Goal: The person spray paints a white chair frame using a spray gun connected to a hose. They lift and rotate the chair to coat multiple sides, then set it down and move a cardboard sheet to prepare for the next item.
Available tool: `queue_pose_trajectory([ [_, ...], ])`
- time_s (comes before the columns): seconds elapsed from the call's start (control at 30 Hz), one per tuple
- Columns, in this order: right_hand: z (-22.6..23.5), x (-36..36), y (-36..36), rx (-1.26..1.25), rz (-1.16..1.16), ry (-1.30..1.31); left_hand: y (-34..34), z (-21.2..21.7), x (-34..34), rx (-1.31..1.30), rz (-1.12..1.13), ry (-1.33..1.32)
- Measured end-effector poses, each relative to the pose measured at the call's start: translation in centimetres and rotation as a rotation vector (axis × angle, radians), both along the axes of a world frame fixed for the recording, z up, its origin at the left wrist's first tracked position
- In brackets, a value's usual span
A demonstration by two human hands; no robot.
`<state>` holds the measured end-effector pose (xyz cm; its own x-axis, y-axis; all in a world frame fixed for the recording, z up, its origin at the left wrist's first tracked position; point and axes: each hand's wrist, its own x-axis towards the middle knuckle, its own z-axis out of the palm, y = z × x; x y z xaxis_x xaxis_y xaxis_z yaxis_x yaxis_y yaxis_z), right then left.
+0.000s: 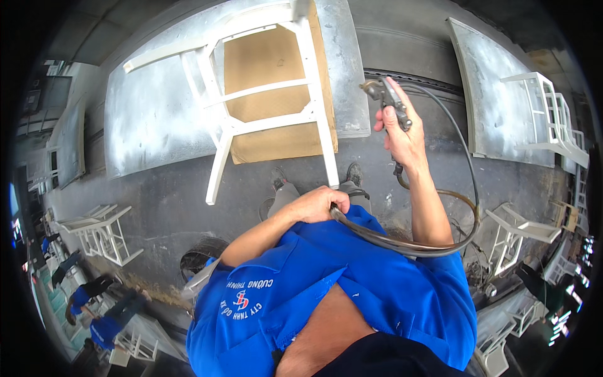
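Observation:
My right hand is raised to the right of a white chair frame, its fingers wrapped round a metal spray gun. The gun's nozzle end points left, toward the frame. From the gun a dark hose loops down and across my waist. My left hand is closed round the hose bundle in front of my belly, close to the end of one chair leg. That white chair frame lies on its side over a brown cardboard sheet, with two legs toward me.
Beneath the cardboard is a large paint-dusted grey board. Another such board at the right bears white chair frames. Chair frames stand on the floor at left and right. Other people are at the lower left.

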<state>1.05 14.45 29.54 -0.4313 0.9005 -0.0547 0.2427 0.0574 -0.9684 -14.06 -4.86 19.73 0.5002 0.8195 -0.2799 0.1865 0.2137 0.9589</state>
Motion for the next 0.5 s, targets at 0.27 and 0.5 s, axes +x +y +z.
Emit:
queue_pose_trajectory([
  [0.27, -4.0, 3.5, 12.8, 0.052, 0.206, 0.060, 5.9, 3.6, 12.9, 0.130, 0.068, 0.067],
  [0.5, -8.1, 4.1, 15.9, 0.160, 0.327, 0.012, 7.4, 4.1, 14.8, -0.083, 0.147, -0.009],
])
